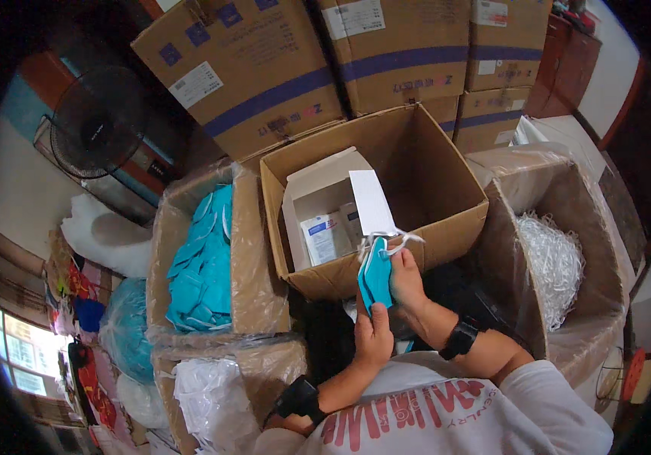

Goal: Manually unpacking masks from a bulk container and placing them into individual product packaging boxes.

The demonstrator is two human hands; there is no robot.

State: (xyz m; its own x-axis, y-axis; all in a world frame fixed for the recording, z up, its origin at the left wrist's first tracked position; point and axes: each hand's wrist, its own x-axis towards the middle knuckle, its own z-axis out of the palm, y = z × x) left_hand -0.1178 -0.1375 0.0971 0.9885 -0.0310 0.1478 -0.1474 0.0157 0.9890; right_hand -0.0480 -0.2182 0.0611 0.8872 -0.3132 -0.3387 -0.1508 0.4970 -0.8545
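Forearms up from lower edge, hands converging. Right hand (409, 283) closed round right side of teal face mask (378, 274) (one or several, cannot tell); left hand (373, 338) pinching its lower end. Mask at cardboard box's (319, 285) near edge; that wall stands before white carton (327, 170) holding packets (327, 237). Right: box of white straps (551, 265).

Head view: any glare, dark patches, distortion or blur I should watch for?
In the head view, glare washes out the window at far left; the head view's rim falls to black, with straight edges bowing near it; the fan at upper left is dim in the head view; the teal mask material at the left hand and right hand shows no obvious blur in the head view.
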